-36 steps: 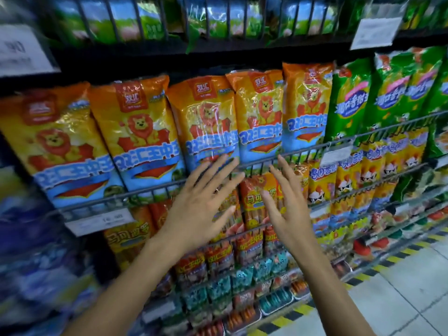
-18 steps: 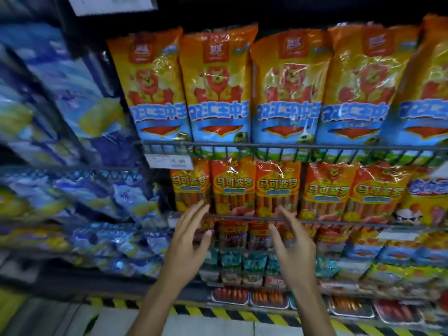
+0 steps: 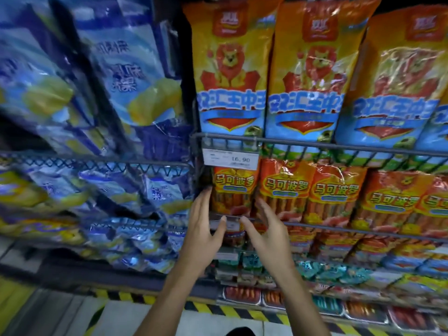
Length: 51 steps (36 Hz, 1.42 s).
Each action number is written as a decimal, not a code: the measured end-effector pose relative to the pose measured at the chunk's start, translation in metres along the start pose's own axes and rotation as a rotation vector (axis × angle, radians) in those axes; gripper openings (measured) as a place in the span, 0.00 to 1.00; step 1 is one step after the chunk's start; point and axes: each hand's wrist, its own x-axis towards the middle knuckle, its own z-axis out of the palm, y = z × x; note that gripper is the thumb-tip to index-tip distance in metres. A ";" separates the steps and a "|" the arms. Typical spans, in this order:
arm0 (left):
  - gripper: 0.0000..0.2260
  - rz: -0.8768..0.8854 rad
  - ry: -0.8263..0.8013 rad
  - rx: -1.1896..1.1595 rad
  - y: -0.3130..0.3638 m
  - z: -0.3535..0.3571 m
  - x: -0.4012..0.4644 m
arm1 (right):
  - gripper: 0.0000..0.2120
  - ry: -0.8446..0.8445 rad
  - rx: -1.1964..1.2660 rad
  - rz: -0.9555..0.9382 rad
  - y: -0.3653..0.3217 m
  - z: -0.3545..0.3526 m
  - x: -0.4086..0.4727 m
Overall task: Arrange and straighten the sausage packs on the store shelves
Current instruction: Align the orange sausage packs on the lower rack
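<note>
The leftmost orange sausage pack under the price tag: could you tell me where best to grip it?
Grip the leftmost orange pack by its two long side edges, from the front. It stands upright behind the wire rail, its lower end blocked.

blue-yellow bags (image 3: 116, 93): left bay | price tag (image 3: 230, 159): 16.90 | hazard-striped floor edge (image 3: 135, 298)

Upper wire shelf (image 3: 315, 144): tall orange lion sausage packs (image 3: 230, 69) standing upright.
Lower wire shelf (image 3: 339, 227): orange-red sausage packs (image 3: 283, 187) in a row.
</note>
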 end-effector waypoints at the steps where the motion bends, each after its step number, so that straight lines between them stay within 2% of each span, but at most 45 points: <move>1: 0.31 0.011 -0.017 -0.002 -0.003 -0.001 0.002 | 0.36 -0.006 -0.016 0.019 0.001 0.005 0.003; 8: 0.32 0.078 -0.063 -0.043 -0.025 -0.006 0.028 | 0.36 0.072 -0.105 -0.022 0.005 0.030 0.018; 17: 0.28 0.110 -0.052 -0.174 -0.024 -0.008 0.061 | 0.25 0.105 -0.154 -0.081 0.000 0.041 0.040; 22: 0.27 0.092 -0.010 -0.196 -0.030 -0.008 0.061 | 0.18 0.206 -0.206 -0.101 0.002 0.031 0.039; 29: 0.25 0.118 0.047 -0.223 -0.026 -0.004 0.059 | 0.16 0.236 -0.331 -0.070 0.008 0.029 0.048; 35: 0.28 0.184 0.020 -0.138 -0.033 0.002 0.059 | 0.18 0.281 -0.412 -0.056 0.003 0.033 0.047; 43: 0.29 0.225 0.107 -0.009 -0.033 0.003 0.050 | 0.16 0.222 -0.406 -0.102 0.008 0.026 0.044; 47: 0.31 0.294 0.117 0.018 -0.037 0.004 0.035 | 0.26 0.263 -0.306 -0.113 0.013 0.039 0.025; 51: 0.30 0.392 0.071 0.173 -0.038 0.011 0.025 | 0.33 0.264 -0.230 -0.241 0.009 0.056 0.002</move>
